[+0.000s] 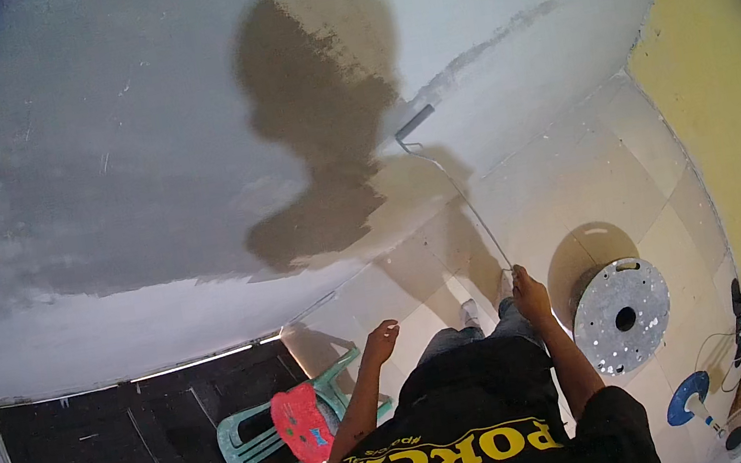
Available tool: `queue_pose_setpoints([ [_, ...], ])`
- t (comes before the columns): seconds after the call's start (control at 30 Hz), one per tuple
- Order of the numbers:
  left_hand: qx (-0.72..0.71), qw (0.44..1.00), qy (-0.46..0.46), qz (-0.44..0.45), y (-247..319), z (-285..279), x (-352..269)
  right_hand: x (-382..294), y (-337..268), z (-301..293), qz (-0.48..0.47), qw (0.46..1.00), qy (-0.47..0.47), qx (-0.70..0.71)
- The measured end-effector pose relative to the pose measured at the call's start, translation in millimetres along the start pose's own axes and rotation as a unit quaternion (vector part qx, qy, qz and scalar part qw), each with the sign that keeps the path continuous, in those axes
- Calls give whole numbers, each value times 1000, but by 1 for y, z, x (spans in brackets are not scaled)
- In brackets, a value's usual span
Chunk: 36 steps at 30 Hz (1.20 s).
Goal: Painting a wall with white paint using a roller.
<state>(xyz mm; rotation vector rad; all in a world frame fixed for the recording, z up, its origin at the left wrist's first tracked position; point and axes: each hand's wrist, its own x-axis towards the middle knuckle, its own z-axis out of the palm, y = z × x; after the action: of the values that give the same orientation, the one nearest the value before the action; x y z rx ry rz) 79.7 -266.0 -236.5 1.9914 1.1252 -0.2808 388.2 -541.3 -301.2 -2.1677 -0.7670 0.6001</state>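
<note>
My right hand (530,293) is closed around the lower end of a long-handled paint roller (453,182). The roller's grey sleeve meets the wall (508,93), near a thin grey streak on its pale part. Dark grey paint (112,163) covers much of the wall to the left, with a ragged edge and a pale strip below it. My left hand (382,342) hangs in front of my body, with its fingers partly curled and nothing visible in it. My shadow falls across the painted edge.
A green plastic chair (251,443) with a red cloth (303,424) stands at left by a dark panelled door (107,448). At right are a paint-spotted round spool (622,317), a fan (737,436) and a yellow wall (737,137). Pale tiles (580,176) cover the floor.
</note>
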Motion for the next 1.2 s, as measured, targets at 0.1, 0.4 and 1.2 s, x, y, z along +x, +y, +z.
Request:
queue_pose_setpoints([
  [0.1,-17,1000,-1,-21,-17,4,-8,-12,-27,-22,15,998,-32,56],
  [0.4,-11,998,15,66,42,19,21,-36,-120,-59,74,990,-109,55],
  [1.2,-703,662,-248,-79,232,-126,110,-67,-432,-106,143,985,-96,30],
])
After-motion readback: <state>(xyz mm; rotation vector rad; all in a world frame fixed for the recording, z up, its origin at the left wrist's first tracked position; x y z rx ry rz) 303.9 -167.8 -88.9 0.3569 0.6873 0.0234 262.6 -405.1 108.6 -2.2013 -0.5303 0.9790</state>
